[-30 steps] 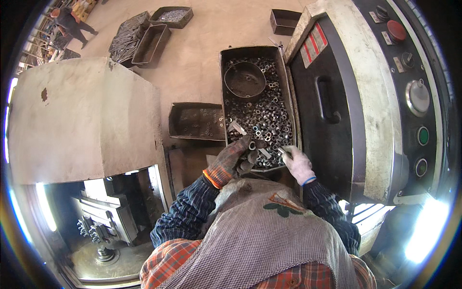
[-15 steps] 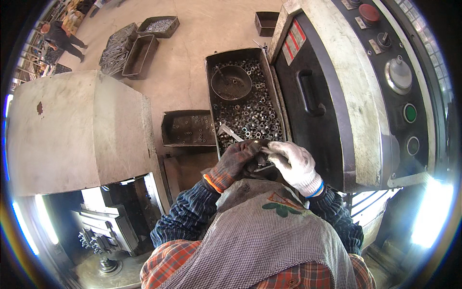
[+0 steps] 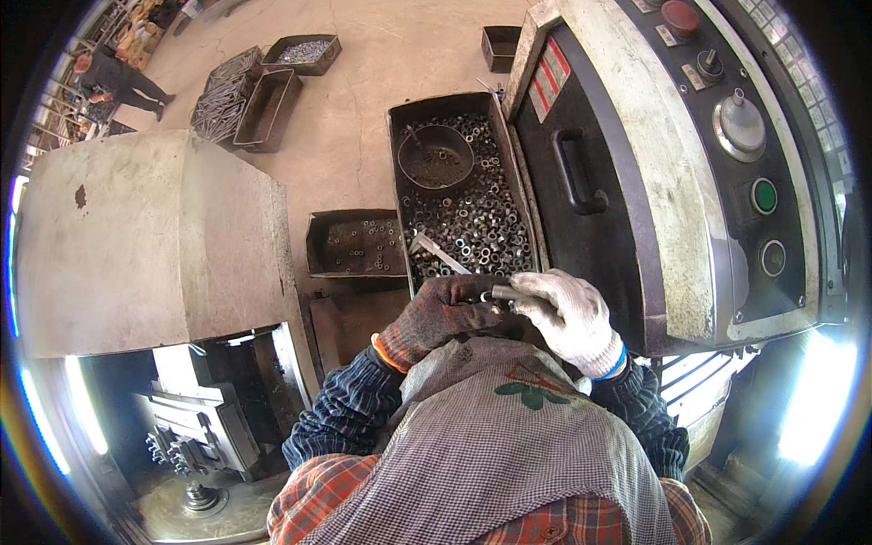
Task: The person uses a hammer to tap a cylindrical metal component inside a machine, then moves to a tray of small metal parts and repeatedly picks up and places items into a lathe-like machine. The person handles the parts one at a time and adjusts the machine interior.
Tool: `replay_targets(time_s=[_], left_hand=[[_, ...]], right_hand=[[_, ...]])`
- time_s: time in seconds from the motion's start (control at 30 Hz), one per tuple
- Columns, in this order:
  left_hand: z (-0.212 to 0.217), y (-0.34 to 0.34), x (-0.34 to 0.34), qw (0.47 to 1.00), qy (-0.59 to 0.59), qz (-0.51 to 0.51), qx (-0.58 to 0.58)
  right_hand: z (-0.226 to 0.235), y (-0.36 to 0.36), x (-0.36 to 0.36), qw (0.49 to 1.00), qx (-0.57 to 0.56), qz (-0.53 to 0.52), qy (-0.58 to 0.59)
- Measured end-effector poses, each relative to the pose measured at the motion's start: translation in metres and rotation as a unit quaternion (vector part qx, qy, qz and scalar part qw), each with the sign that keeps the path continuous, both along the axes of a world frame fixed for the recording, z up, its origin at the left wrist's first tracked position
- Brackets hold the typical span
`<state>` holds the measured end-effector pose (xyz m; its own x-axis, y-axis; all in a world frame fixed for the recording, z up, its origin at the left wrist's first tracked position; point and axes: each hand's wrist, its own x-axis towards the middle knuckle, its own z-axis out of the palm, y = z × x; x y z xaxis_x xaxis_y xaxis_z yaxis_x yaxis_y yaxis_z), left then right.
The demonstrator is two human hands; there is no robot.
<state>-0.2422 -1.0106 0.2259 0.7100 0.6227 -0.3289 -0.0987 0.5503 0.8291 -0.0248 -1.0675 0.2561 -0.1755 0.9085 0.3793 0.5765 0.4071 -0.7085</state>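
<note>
My left hand (image 3: 440, 315), in a dark, stained work glove with an orange cuff, is closed with its fingertips pinching a small metal ring (image 3: 487, 297). My right hand (image 3: 570, 318), in a white knitted glove, is closed around a short grey metal cylinder (image 3: 505, 292). The cylinder's end points at the ring, and the two hands almost meet in front of my apron. Whether the two pieces touch is too small to tell. Just beyond the hands, a silver caliper (image 3: 442, 254) lies on the metal rings (image 3: 486, 213) heaped in a long dark bin (image 3: 396, 136).
A round pan (image 3: 437, 168) sits among the rings. Left of the bin is a shallow tray (image 3: 357, 272) with scattered rings. Machines flank me: a black door with a handle (image 3: 574, 173) at right, a pale housing (image 3: 136, 245) at left. A person (image 3: 123, 82) stands far left.
My hands have drawn slightly apart and turned, so the ring and the grey cylinder now show between them. The view has shifted a little.
</note>
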Motion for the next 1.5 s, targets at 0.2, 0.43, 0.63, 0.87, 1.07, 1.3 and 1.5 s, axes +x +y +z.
replay_targets(time_s=[0.2,0.43,0.63,0.87,1.07,1.3,1.5], left_hand=[[-0.007,-0.016,0.013,0.989,-0.075,0.063,-0.114],[-0.002,-0.012,0.009,0.997,0.013,-0.025,-0.077],[-0.002,-0.011,0.016,0.994,0.092,-0.053,-0.016],[0.003,-0.019,0.03,0.998,0.033,0.039,0.042],[-0.001,-0.02,0.032,0.994,-0.043,0.086,-0.047],[-0.022,-0.026,0.03,0.979,-0.078,0.098,-0.16],[-0.025,-0.031,0.036,0.989,0.013,0.145,-0.002]], right_hand=[[-0.003,-0.012,0.001,1.0,-0.02,-0.016,-0.017],[-0.006,-0.016,0.013,0.997,-0.004,0.003,-0.075],[-0.013,-0.019,0.013,0.993,0.016,-0.027,-0.115],[-0.018,-0.021,0.0,0.997,0.002,-0.083,0.006],[-0.015,-0.019,-0.002,0.995,0.018,-0.098,-0.004],[-0.021,-0.017,0.001,0.966,0.13,-0.055,-0.216],[-0.026,-0.021,-0.021,0.98,-0.06,-0.148,0.118]])
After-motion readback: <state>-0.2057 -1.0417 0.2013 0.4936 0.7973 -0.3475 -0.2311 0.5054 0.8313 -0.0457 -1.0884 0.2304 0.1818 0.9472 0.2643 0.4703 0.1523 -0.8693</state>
